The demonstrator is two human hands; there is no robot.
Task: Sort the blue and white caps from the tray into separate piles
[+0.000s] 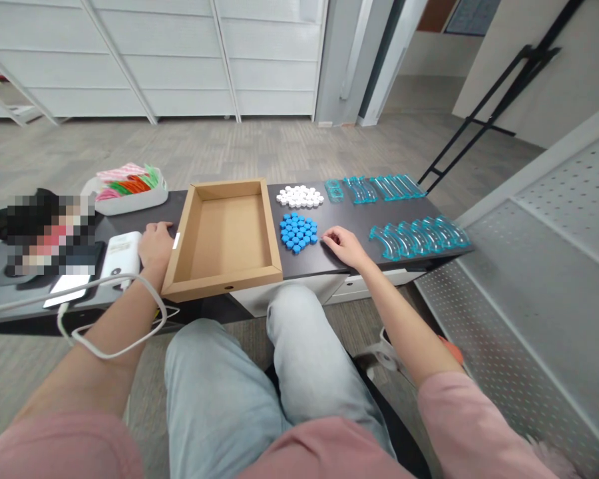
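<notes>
My left hand (154,245) rests on the dark tabletop, between a white power bank (122,256) and the left wall of an open cardboard box (274,243). Its fingers are loosely bent and partly hidden; no held object shows. The box holds nothing. To the right of it lie a cluster of blue caps (298,232) and, behind them, a group of white caps (299,196). My right hand (345,246) lies just right of the blue caps, fingers loosely curled and apart, with nothing visible in them. Curved clear pieces with teal ends (416,236) lie farther right.
More clear teal-ended pieces (397,187) lie at the back right. A white tub (130,201) with colourful strips stands at the back left. A white cable (114,354) loops over my left forearm from a phone (70,286). A perforated metal panel (544,286) stands on the right.
</notes>
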